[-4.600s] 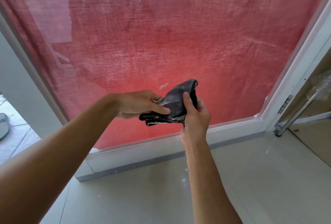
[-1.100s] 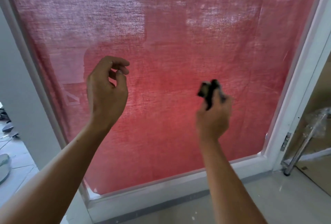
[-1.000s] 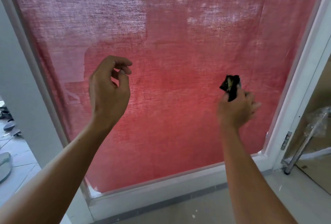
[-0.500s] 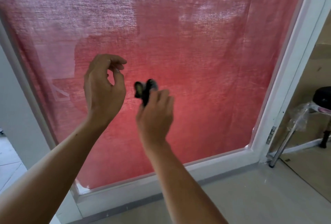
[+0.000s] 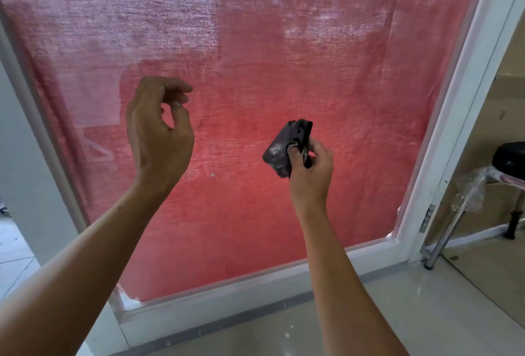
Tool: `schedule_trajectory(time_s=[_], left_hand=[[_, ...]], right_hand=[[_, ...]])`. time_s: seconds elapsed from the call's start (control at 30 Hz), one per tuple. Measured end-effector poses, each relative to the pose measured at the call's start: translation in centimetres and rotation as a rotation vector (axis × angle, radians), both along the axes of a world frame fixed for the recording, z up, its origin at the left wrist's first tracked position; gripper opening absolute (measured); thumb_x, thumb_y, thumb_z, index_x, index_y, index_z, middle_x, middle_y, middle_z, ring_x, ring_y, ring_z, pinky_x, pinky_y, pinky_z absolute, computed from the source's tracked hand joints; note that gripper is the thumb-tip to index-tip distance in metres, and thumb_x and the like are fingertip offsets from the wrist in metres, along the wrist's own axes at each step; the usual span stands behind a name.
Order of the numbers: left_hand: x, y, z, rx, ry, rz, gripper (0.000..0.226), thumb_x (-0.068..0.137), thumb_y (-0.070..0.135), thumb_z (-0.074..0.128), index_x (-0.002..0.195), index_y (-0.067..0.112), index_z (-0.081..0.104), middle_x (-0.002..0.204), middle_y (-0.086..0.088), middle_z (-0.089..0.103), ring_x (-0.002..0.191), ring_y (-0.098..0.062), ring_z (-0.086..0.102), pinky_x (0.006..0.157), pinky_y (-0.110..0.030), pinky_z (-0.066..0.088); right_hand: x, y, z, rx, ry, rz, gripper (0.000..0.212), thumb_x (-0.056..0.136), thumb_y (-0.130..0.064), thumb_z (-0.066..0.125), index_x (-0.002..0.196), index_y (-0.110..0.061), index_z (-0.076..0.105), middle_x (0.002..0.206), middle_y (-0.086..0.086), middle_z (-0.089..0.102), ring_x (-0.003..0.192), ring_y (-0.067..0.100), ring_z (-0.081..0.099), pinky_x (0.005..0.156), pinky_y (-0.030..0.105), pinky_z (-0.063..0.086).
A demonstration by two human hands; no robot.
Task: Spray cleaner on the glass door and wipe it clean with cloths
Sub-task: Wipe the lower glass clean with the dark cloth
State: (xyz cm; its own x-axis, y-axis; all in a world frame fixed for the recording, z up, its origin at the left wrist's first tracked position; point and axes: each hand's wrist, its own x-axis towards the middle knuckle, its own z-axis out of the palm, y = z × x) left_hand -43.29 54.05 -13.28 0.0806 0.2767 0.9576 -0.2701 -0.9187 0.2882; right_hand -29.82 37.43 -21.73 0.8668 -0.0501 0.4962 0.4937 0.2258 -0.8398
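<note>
1. The glass door [image 5: 284, 43] fills most of the frame, its pane backed by a red woven fabric [image 5: 355, 156]; the top of the door is cut off by the upper edge.
2. The white frame [image 5: 468, 85] runs down the right side and along the bottom; its left upright is partly hidden behind the left forearm.
3. The right hand [image 5: 311, 173], right of centre, grips a folded dark cloth [image 5: 287, 148], thumb pressed on its face and fingers curled behind. Whether the cloth touches the glass cannot be told.
4. The left hand [image 5: 159, 131], left of centre, is raised before the pane with fingers loosely curled, holding nothing; its fingertips hide part of the palm.
5. Pale hazy patches cover the upper left of the glass; whether they are reflection or residue is hard to make out.
6. At the right edge, a metal leg wrapped in plastic [image 5: 466, 202] and a dark seat [image 5: 508, 156] show only in part.
7. A small white speck [image 5: 212, 174] sits on the pane between the hands.
</note>
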Motion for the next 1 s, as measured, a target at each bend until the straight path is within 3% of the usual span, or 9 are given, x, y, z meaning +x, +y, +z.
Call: schedule_trajectory(time_s=[0.07, 0.13, 0.27, 0.37, 0.43, 0.53, 0.7, 0.87, 1.0], left_hand=[[0.0, 0.2, -0.3, 0.000, -0.005, 0.015, 0.030, 0.085, -0.009, 0.047, 0.104, 0.003, 0.068, 0.098, -0.003, 0.064, 0.089, -0.011, 0.061, 0.082, -0.015, 0.040], [-0.1, 0.7, -0.7, 0.025, -0.007, 0.027, 0.030, 0.085, -0.008, 0.047, 0.103, 0.003, 0.068, 0.095, 0.004, 0.061, 0.088, -0.003, 0.059, 0.084, -0.021, 0.042], [-0.4, 1.8, -1.6, 0.105, 0.012, 0.026, 0.029, 0.086, -0.010, 0.047, 0.103, 0.001, 0.068, 0.096, 0.024, 0.053, 0.088, -0.008, 0.058, 0.085, -0.023, 0.043], [-0.7, 2.6, -2.5, 0.098, 0.017, 0.038, 0.030, 0.086, -0.007, 0.047, 0.103, 0.005, 0.068, 0.094, 0.024, 0.054, 0.092, -0.016, 0.061, 0.088, -0.050, 0.050], [-1.0, 2.9, -2.7, 0.093, 0.021, 0.044, 0.031, 0.085, -0.006, 0.046, 0.103, 0.007, 0.067, 0.094, 0.024, 0.054, 0.093, -0.019, 0.063, 0.085, -0.063, 0.047], [-1.2, 3.7, -3.2, 0.094, 0.016, 0.048, 0.033, 0.084, -0.008, 0.045, 0.103, 0.009, 0.067, 0.093, 0.024, 0.054, 0.092, -0.024, 0.064, 0.082, -0.067, 0.046], [-1.7, 4.8, -4.1, 0.118, 0.030, 0.053, 0.032, 0.083, -0.007, 0.045, 0.102, 0.007, 0.067, 0.094, 0.024, 0.053, 0.090, -0.030, 0.064, 0.079, -0.067, 0.046], [-2.6, 5.6, -4.0, 0.137, 0.016, 0.053, 0.033, 0.083, -0.008, 0.045, 0.102, 0.005, 0.068, 0.093, 0.023, 0.052, 0.090, -0.029, 0.064, 0.077, -0.068, 0.046], [-3.5, 6.2, -3.9, 0.137, -0.006, 0.045, 0.032, 0.083, -0.011, 0.046, 0.101, 0.002, 0.068, 0.093, 0.022, 0.052, 0.089, -0.030, 0.063, 0.076, -0.064, 0.048]], right_hand=[[0.3, 0.5, 0.0, -0.008, -0.026, -0.183, 0.020, 0.094, -0.009, 0.069, 0.113, -0.017, 0.069, 0.112, -0.001, 0.049, 0.094, -0.003, 0.056, 0.089, 0.025, 0.055], [0.0, 1.1, 0.0, 0.019, -0.054, -0.343, 0.023, 0.089, -0.007, 0.071, 0.109, -0.018, 0.068, 0.109, -0.003, 0.050, 0.098, 0.011, 0.056, 0.082, 0.020, 0.052], [-0.8, 2.7, -0.4, -0.006, -0.246, -0.509, 0.024, 0.090, 0.000, 0.062, 0.108, -0.012, 0.073, 0.104, -0.002, 0.060, 0.092, 0.022, 0.062, 0.074, 0.033, 0.055], [-1.7, 4.0, -1.7, -0.061, -0.298, -0.532, 0.031, 0.095, -0.012, 0.065, 0.125, -0.012, 0.071, 0.112, 0.003, 0.061, 0.103, 0.022, 0.057, 0.078, 0.027, 0.051], [-2.1, 4.5, -2.7, -0.108, -0.294, -0.509, 0.045, 0.092, -0.026, 0.073, 0.135, -0.012, 0.065, 0.122, 0.006, 0.055, 0.109, 0.020, 0.053, 0.083, 0.024, 0.051], [-3.0, 4.7, -3.5, -0.005, -0.172, -0.371, 0.055, 0.089, -0.032, 0.079, 0.138, -0.017, 0.060, 0.131, 0.001, 0.046, 0.107, 0.013, 0.057, 0.084, 0.019, 0.054], [-7.2, 6.5, -5.9, 0.174, 0.047, -0.148, 0.049, 0.093, -0.023, 0.076, 0.136, -0.018, 0.053, 0.129, -0.006, 0.048, 0.103, 0.005, 0.059, 0.073, 0.029, 0.061], [-11.6, 10.1, -9.3, 0.226, 0.041, 0.076, 0.051, 0.091, -0.009, 0.076, 0.134, -0.020, 0.051, 0.133, -0.001, 0.048, 0.112, 0.016, 0.059, 0.077, 0.034, 0.063], [-12.3, 11.2, -10.1, 0.275, 0.034, 0.099, 0.057, 0.089, 0.000, 0.076, 0.133, -0.023, 0.049, 0.132, 0.006, 0.048, 0.112, 0.021, 0.058, 0.077, 0.044, 0.064]])
